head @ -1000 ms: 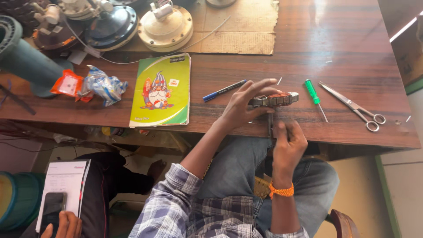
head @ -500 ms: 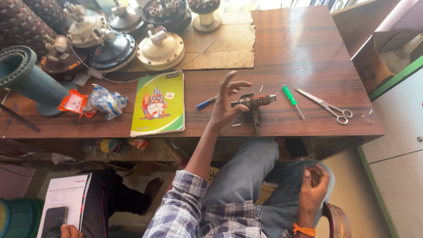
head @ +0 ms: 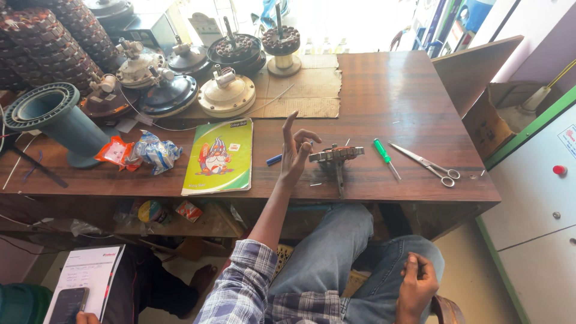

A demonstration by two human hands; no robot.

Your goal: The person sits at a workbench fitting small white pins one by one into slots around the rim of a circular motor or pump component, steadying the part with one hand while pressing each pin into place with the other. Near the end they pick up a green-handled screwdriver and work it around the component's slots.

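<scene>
My left hand [head: 295, 153] hovers over the wooden table [head: 390, 114], fingers spread and the index finger pointing up. Its fingertips are right beside the left end of a small metal motor part [head: 337, 156] that lies near the table's front edge. I cannot tell whether they touch it. A blue pen [head: 274, 159] pokes out from under that hand. My right hand [head: 417, 282] rests on my right thigh below the table, fingers curled and nothing visible in them.
A green screwdriver [head: 384, 155] and scissors [head: 429, 165] lie right of the part. A green notebook [head: 219, 157], snack wrappers [head: 141, 151] and a teal spool [head: 51, 117] are to the left. Fan motors [head: 228, 93] crowd the back. Another person's phone [head: 66, 306] shows at the lower left.
My right hand has left the metal part and dropped to my thigh. My left hand has lifted its fingers off the part. The view has pulled back.
</scene>
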